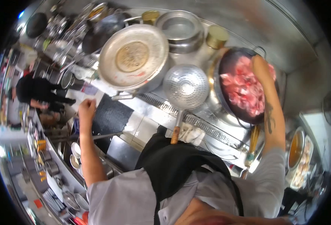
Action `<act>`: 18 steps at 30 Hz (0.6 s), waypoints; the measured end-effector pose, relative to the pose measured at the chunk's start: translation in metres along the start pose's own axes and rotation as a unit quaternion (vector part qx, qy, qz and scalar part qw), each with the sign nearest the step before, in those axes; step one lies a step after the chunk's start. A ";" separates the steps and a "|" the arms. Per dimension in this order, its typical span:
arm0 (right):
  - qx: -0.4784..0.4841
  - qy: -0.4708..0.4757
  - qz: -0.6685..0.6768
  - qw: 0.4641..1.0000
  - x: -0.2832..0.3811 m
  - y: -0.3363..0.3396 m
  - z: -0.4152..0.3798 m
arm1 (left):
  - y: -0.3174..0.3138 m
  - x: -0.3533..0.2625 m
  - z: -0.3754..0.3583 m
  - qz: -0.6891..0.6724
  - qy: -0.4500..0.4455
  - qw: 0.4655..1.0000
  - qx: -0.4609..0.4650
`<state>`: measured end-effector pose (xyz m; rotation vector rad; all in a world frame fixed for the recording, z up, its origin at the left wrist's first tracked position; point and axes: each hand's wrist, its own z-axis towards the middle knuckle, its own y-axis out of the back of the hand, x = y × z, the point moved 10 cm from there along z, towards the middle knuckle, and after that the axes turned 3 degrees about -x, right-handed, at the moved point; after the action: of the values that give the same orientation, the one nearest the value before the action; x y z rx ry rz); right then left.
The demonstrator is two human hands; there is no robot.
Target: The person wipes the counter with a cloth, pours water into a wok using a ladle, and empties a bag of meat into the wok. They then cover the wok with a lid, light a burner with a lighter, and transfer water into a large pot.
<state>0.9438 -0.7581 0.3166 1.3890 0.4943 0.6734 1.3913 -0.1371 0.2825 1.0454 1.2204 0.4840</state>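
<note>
Pieces of red raw meat (pixel 244 88) fill much of a dark wok (pixel 253 118) at the right of the stove. My right hand (pixel 260 64) reaches over the wok's far side at the edge of the meat; its fingers are blurred and partly hidden. My left hand (pixel 87 109) is raised at the left, fingers curled together, touching nothing. Between the hands lies a perforated metal skimmer (pixel 185 87) with a wooden handle, pointing toward my body. Left of it stands a large pot (pixel 133 58) with a stained, round metal top.
A smaller steel pot (pixel 178 28) and a tin can (pixel 217 36) stand at the back. A white cloth (pixel 191 134) lies near the skimmer handle. An orange-brown liquid fills a container (pixel 295 148) at the right. Another person (pixel 36 90) in dark clothes is at the far left.
</note>
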 end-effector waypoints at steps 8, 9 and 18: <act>0.006 0.118 0.325 0.938 0.228 -0.073 -0.011 | -0.060 0.001 0.086 -0.119 -0.047 0.989 -0.081; 0.043 0.095 0.331 0.938 0.249 -0.091 -0.009 | -0.070 0.007 0.099 -0.146 -0.019 0.987 -0.070; 0.218 -0.126 0.517 0.818 0.342 -0.162 -0.012 | -0.078 -0.010 0.130 -0.131 -0.065 0.989 0.018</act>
<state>1.2050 -0.5218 0.1787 2.1511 -0.4282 1.2627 1.4908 -0.2329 0.2195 0.9147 1.2310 0.1878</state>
